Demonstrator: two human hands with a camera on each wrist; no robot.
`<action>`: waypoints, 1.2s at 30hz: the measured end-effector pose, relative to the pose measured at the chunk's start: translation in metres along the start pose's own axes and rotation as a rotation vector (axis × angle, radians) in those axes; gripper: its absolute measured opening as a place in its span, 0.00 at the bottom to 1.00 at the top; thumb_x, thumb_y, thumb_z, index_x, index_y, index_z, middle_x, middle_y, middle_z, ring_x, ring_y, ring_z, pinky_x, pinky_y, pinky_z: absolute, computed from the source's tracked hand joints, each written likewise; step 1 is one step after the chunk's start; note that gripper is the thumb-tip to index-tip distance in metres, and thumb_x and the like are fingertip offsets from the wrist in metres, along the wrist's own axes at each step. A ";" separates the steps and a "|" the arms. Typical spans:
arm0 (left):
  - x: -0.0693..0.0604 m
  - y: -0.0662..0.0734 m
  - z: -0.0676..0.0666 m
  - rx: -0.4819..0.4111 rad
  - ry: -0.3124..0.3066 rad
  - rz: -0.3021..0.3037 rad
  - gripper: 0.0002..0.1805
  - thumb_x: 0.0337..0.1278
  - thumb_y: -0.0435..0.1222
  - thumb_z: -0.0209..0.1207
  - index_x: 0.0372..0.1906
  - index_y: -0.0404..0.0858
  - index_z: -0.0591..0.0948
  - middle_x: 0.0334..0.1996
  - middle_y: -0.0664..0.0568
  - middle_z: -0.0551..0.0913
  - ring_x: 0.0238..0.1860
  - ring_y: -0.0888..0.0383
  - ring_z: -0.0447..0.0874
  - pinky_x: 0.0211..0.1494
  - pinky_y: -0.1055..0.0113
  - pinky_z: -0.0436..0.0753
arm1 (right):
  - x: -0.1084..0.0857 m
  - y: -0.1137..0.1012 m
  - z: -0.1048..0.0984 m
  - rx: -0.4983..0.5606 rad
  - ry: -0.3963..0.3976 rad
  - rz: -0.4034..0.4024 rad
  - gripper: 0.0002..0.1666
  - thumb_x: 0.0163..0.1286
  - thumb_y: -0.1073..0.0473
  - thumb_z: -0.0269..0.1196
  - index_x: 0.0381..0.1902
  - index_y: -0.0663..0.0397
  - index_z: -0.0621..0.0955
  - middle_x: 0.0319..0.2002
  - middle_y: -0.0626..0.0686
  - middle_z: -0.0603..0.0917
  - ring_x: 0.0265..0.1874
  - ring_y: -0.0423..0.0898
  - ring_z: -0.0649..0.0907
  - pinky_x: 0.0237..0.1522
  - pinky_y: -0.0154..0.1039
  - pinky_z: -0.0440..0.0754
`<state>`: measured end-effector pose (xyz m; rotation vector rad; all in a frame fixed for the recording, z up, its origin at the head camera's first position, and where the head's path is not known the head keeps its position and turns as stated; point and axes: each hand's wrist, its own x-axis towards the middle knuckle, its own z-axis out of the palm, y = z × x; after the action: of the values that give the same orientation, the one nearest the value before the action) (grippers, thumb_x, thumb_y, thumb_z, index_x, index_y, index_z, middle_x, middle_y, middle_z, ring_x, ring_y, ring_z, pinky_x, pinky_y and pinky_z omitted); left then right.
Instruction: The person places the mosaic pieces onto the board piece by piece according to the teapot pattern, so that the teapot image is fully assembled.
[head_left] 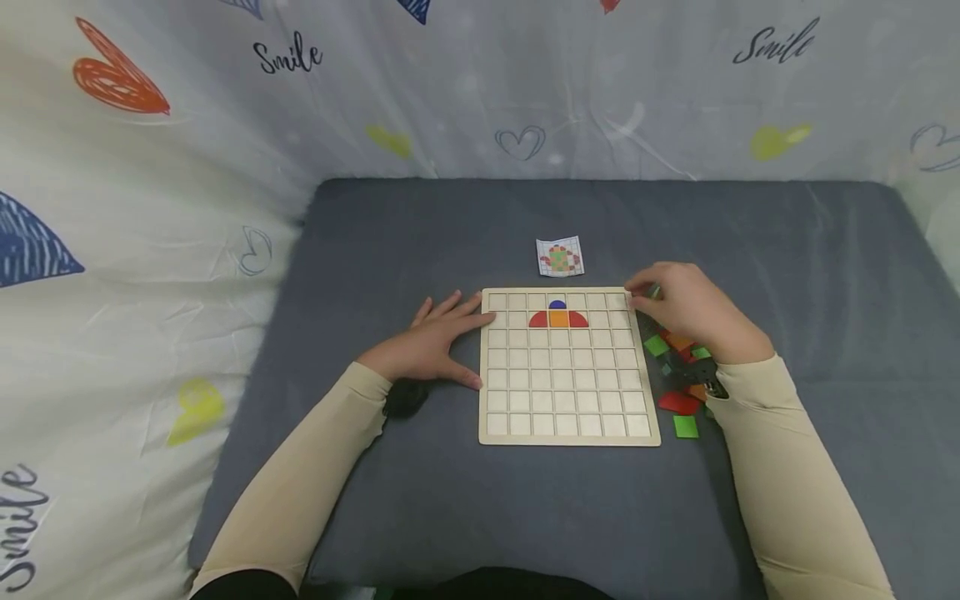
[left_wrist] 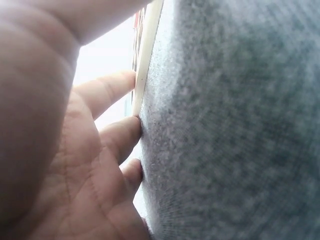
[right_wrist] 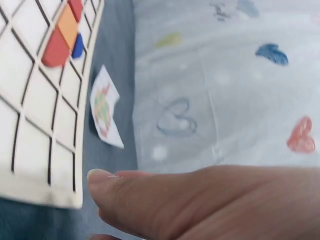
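Two hands flanked the grid board (head_left: pixel 562 381) on the gray table (head_left: pixel 405 242): the right hand (head_left: pixel 697 312) at its far right corner, the left hand (head_left: pixel 427 343) along its left edge. The relation that appeared to matter most was between the right grip and the loose pieces (head_left: pixel 678 403). They lay just beside the board's right edge, toward the person from those fingertips and partly hidden by the wrist. The right hand was plainly nearer; the left had the whole board between it and them.

On the board, a red piece (head_left: pixel 538 320), an orange square (head_left: pixel 558 319) and a second red piece (head_left: pixel 578 320) formed a row, its long axis running left to right. A blue half-round piece (head_left: pixel 557 305) sat just beyond the square. This row lay to the left of the right grip, slightly nearer the person.

The right fingers were bent with thumb and index close; whether they pinched anything, I could not tell. The left fingers were spread apart, clamped on nothing, the index overlapping the board's rim. A picture card (head_left: pixel 559 257) lay beyond the far edge.
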<state>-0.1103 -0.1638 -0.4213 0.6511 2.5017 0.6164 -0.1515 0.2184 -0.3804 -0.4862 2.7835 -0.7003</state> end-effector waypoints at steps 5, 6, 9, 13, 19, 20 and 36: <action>0.000 0.000 0.002 -0.003 -0.002 -0.005 0.62 0.47 0.60 0.78 0.85 0.55 0.58 0.87 0.54 0.41 0.86 0.49 0.27 0.83 0.42 0.26 | -0.003 0.023 -0.010 0.013 0.017 0.075 0.18 0.75 0.60 0.67 0.57 0.65 0.86 0.55 0.69 0.84 0.35 0.58 0.81 0.36 0.51 0.79; 0.000 0.000 0.001 -0.004 -0.003 -0.005 0.61 0.47 0.60 0.78 0.85 0.55 0.58 0.87 0.54 0.41 0.86 0.50 0.27 0.83 0.42 0.25 | -0.003 0.028 -0.011 0.010 0.015 0.085 0.19 0.75 0.59 0.67 0.58 0.66 0.86 0.56 0.70 0.84 0.40 0.60 0.82 0.40 0.54 0.81; 0.001 0.000 0.002 -0.001 -0.003 -0.007 0.61 0.47 0.61 0.78 0.85 0.55 0.58 0.87 0.55 0.42 0.86 0.50 0.27 0.83 0.42 0.26 | -0.003 0.037 -0.011 0.003 -0.001 0.102 0.21 0.74 0.59 0.66 0.58 0.69 0.85 0.57 0.72 0.82 0.53 0.66 0.81 0.50 0.63 0.81; 0.001 0.000 0.002 0.002 -0.001 -0.009 0.61 0.47 0.61 0.78 0.85 0.55 0.58 0.87 0.55 0.42 0.86 0.50 0.28 0.83 0.42 0.25 | -0.001 0.043 -0.009 -0.024 -0.035 0.118 0.22 0.74 0.59 0.66 0.58 0.72 0.84 0.56 0.74 0.82 0.51 0.67 0.81 0.49 0.64 0.81; 0.001 -0.001 0.002 0.002 0.005 -0.004 0.61 0.47 0.61 0.78 0.85 0.55 0.58 0.87 0.55 0.41 0.86 0.50 0.28 0.82 0.42 0.25 | 0.000 0.043 -0.009 -0.043 -0.055 0.104 0.22 0.74 0.60 0.67 0.58 0.73 0.84 0.54 0.74 0.82 0.49 0.66 0.79 0.48 0.64 0.80; 0.001 -0.002 0.003 0.004 0.005 -0.002 0.62 0.47 0.61 0.78 0.85 0.56 0.58 0.87 0.55 0.41 0.86 0.50 0.28 0.82 0.42 0.25 | 0.000 0.043 -0.008 -0.042 -0.050 0.104 0.22 0.74 0.60 0.67 0.57 0.73 0.84 0.54 0.73 0.82 0.49 0.66 0.80 0.48 0.64 0.80; 0.000 0.000 0.001 -0.004 0.003 -0.002 0.61 0.48 0.60 0.78 0.85 0.56 0.58 0.87 0.55 0.41 0.86 0.50 0.28 0.83 0.42 0.25 | -0.011 -0.001 -0.006 0.000 0.051 -0.004 0.11 0.74 0.61 0.69 0.51 0.58 0.88 0.44 0.60 0.89 0.23 0.50 0.77 0.28 0.44 0.75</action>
<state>-0.1095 -0.1640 -0.4224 0.6464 2.5027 0.6220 -0.1424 0.2241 -0.3733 -0.4804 2.8309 -0.7233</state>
